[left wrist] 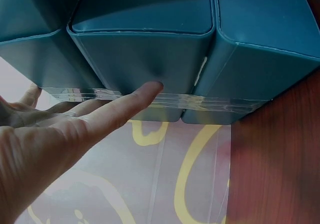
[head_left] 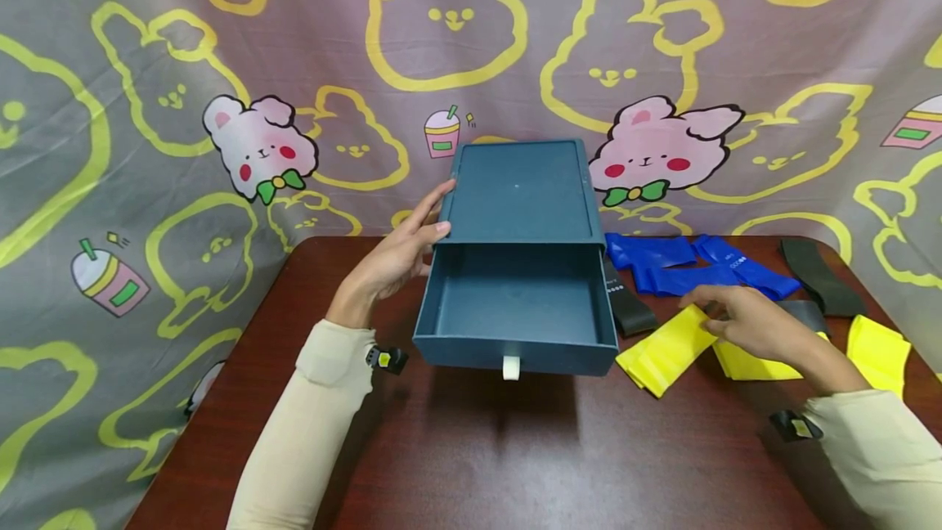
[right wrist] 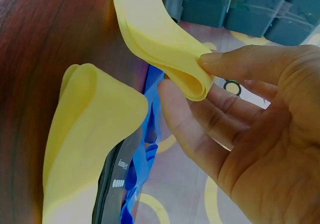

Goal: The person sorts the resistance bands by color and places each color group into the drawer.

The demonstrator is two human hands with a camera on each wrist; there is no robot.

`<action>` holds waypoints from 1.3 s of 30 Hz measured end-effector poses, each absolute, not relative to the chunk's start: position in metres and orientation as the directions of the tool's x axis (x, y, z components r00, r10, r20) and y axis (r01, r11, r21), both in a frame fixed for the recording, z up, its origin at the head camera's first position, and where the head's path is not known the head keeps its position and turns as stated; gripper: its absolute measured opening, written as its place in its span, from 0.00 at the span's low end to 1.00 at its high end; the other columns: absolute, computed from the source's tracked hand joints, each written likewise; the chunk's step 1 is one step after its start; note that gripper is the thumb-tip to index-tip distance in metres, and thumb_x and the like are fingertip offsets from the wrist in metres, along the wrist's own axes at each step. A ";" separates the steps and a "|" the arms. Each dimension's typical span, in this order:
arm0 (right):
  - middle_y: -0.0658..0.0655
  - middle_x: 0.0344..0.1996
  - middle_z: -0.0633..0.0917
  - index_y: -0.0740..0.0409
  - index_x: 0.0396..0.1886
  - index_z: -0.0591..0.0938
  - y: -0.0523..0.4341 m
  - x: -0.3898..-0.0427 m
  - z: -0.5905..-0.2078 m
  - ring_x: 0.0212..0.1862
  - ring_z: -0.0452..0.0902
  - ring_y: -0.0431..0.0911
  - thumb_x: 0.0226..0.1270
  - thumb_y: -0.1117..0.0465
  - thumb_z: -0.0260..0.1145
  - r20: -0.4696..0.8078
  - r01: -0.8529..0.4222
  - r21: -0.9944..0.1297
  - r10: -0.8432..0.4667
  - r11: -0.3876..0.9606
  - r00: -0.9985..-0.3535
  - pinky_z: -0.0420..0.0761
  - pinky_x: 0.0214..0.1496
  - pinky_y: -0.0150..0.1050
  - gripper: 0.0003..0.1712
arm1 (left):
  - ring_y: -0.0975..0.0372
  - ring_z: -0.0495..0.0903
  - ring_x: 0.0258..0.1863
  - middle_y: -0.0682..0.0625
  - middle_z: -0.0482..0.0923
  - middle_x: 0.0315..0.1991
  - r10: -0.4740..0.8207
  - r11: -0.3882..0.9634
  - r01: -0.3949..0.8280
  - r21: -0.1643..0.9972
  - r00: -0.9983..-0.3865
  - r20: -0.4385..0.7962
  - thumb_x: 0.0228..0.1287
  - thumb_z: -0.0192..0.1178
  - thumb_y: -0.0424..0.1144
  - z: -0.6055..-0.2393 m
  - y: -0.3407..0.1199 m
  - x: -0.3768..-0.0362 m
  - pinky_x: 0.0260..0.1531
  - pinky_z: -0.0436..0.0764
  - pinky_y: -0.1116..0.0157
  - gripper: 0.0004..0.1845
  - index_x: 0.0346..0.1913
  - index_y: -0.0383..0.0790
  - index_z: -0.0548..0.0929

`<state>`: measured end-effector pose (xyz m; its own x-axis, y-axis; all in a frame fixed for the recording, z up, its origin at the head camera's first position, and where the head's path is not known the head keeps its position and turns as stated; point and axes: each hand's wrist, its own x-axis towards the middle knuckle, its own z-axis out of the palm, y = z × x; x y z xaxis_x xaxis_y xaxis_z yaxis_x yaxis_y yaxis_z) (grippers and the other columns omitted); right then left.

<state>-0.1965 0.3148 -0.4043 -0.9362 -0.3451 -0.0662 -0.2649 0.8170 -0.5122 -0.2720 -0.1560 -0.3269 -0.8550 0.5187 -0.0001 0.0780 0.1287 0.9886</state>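
A dark blue plastic drawer box (head_left: pixel 518 195) stands on the table with its drawer (head_left: pixel 562 357) pulled out toward me. Nothing lies inside the drawer, and a white tab sits on its front. My left hand (head_left: pixel 397 258) rests against the box's left side, fingers extended; in the left wrist view the fingers (left wrist: pixel 127 103) lie along the side wall by a strip of clear tape. At the right, my right hand (head_left: pixel 754 321) pinches the far end of a folded yellow resistance band (head_left: pixel 666 350) between thumb and fingers. The band's looped end (right wrist: pixel 187 78) shows beside the thumb.
More yellow bands (head_left: pixel 758 362) (head_left: pixel 879 350) lie to the right. Blue bands (head_left: pixel 688 278) lie behind them, with a dark band (head_left: pixel 625 301) beside the drawer and a dark green one (head_left: pixel 820 276) at the far right. A patterned curtain (head_left: pixel 515 39) hangs behind the table.
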 end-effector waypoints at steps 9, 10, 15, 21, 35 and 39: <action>0.66 0.51 0.82 0.61 0.53 0.83 0.309 -0.193 -0.395 0.42 0.78 0.51 0.60 0.75 0.64 -0.064 -0.267 -0.504 -0.344 0.821 -0.937 0.81 0.32 0.33 0.20 | 0.35 0.59 0.70 0.53 0.35 0.79 0.513 0.135 0.085 0.987 -0.858 0.004 0.73 0.51 0.52 -0.326 -0.157 -0.272 0.54 0.73 0.35 0.31 0.73 0.80 0.52; 0.66 0.51 0.82 0.61 0.52 0.83 0.308 -0.192 -0.393 0.42 0.78 0.51 0.60 0.75 0.64 -0.062 -0.269 -0.505 -0.346 0.820 -0.936 0.81 0.32 0.32 0.20 | 0.35 0.59 0.69 0.53 0.36 0.79 0.513 0.135 0.087 0.987 -0.859 0.006 0.73 0.51 0.52 -0.326 -0.157 -0.272 0.54 0.73 0.35 0.31 0.73 0.79 0.52; 0.64 0.51 0.82 0.60 0.52 0.83 0.303 -0.186 -0.384 0.42 0.78 0.50 0.60 0.75 0.64 -0.052 -0.282 -0.503 -0.355 0.817 -0.934 0.81 0.32 0.32 0.20 | 0.35 0.60 0.69 0.52 0.37 0.79 0.514 0.129 0.089 0.988 -0.857 0.010 0.74 0.51 0.51 -0.326 -0.157 -0.271 0.53 0.74 0.35 0.31 0.73 0.78 0.52; 0.63 0.50 0.82 0.58 0.52 0.83 0.297 -0.178 -0.371 0.41 0.79 0.48 0.59 0.75 0.64 -0.023 -0.315 -0.508 -0.378 0.802 -0.925 0.81 0.33 0.32 0.20 | 0.36 0.60 0.69 0.53 0.36 0.79 0.522 0.112 0.074 0.991 -0.853 0.004 0.74 0.50 0.51 -0.325 -0.157 -0.271 0.53 0.75 0.35 0.31 0.74 0.78 0.52; 0.54 0.46 0.82 0.47 0.50 0.83 0.286 -0.163 -0.340 0.37 0.78 0.37 0.65 0.70 0.66 0.008 -0.308 -0.587 -0.375 0.749 -0.927 0.81 0.34 0.33 0.18 | 0.35 0.57 0.70 0.54 0.34 0.79 0.514 0.133 0.071 0.989 -0.858 -0.007 0.74 0.50 0.52 -0.327 -0.156 -0.271 0.55 0.72 0.34 0.31 0.73 0.79 0.52; 0.53 0.46 0.81 0.45 0.50 0.82 0.284 -0.159 -0.333 0.38 0.78 0.39 0.67 0.66 0.65 0.032 -0.303 -0.618 -0.362 0.726 -0.932 0.83 0.33 0.34 0.15 | 0.35 0.57 0.70 0.54 0.35 0.79 0.517 0.128 0.076 0.989 -0.856 -0.001 0.74 0.50 0.52 -0.328 -0.155 -0.271 0.55 0.72 0.34 0.31 0.73 0.79 0.52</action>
<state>-0.1590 0.2838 -0.3326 -0.9318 -0.3616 0.0321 -0.3028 0.7256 -0.6178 -0.2715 -0.1553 -0.3275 -0.8559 0.5171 -0.0011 0.0760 0.1280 0.9889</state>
